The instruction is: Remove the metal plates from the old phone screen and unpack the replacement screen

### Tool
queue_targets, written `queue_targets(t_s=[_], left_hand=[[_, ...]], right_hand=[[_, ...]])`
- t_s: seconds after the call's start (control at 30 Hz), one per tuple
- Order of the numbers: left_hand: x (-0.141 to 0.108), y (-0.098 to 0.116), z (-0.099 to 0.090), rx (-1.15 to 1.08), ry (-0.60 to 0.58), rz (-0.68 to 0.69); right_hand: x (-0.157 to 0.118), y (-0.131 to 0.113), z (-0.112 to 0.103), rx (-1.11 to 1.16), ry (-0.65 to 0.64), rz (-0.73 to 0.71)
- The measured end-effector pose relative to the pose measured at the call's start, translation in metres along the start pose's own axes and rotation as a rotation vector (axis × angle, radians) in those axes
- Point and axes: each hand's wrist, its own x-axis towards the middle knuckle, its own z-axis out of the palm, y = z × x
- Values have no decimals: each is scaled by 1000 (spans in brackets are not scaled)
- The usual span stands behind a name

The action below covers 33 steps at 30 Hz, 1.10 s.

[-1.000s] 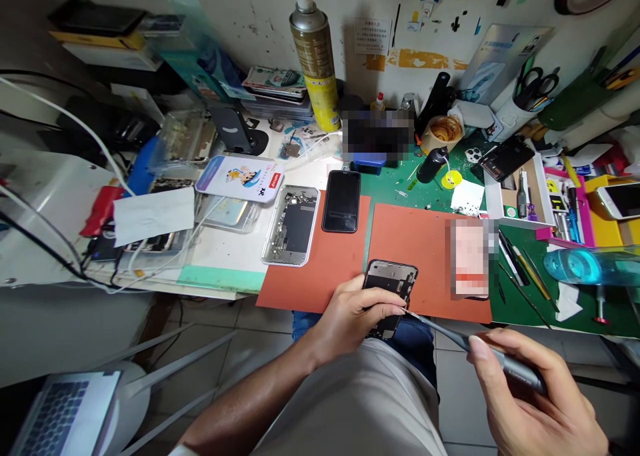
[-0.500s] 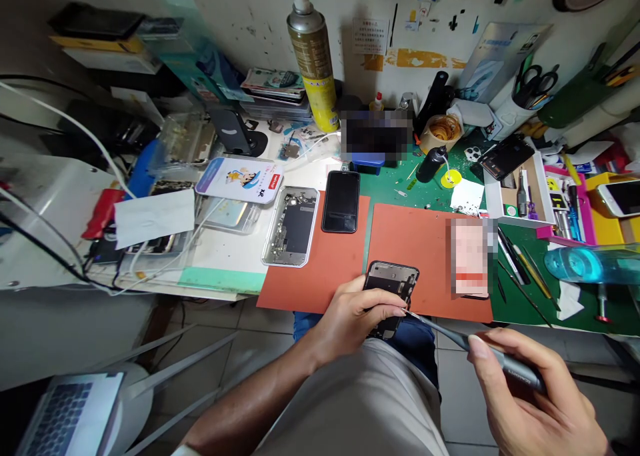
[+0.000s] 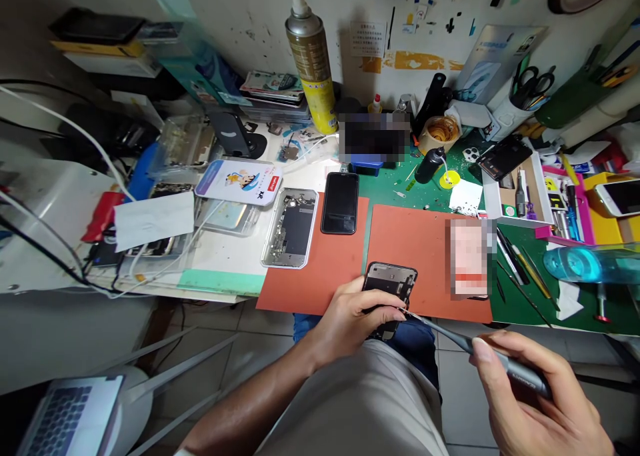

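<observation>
My left hand [image 3: 357, 313] is closed around a dark phone screen assembly [image 3: 395, 279], tilted over the near edge of the bench with its inner side facing up. The hand covers the middle of it. At lower right, my right hand [image 3: 540, 389] grips a slim tool with a thick grey handle [image 3: 525, 374] and a thin tapering metal shaft. Its tip reaches the right edge of the screen assembly, beside my left thumb and forefinger. What the tip touches there is too small to make out.
Red-brown mats [image 3: 325, 283] line the bench front. On them lie a black phone [image 3: 341, 203] and a phone showing a blurred screen [image 3: 469, 259]. An opened phone housing [image 3: 291, 228] lies left. Tweezers and thin tools [image 3: 530, 273], a blue bottle [image 3: 585, 264] and a spray can [image 3: 315, 69] stand around.
My right hand and the tool have shifted slightly right and down. My left hand keeps its hold on the screen assembly in nearly the same place.
</observation>
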Motion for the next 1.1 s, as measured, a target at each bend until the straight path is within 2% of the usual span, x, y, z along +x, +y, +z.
queue_targets(t_s=[0.3, 0.67, 1.1], left_hand=[[0, -1, 1, -33, -3, -79], [5, 2, 0, -102, -36, -190], [5, 2, 0, -88, -56, -184]], right_hand=[[-1, 0, 2, 26, 32, 30], [1, 1, 5, 94, -50, 10], [1, 2, 5, 98, -38, 30]])
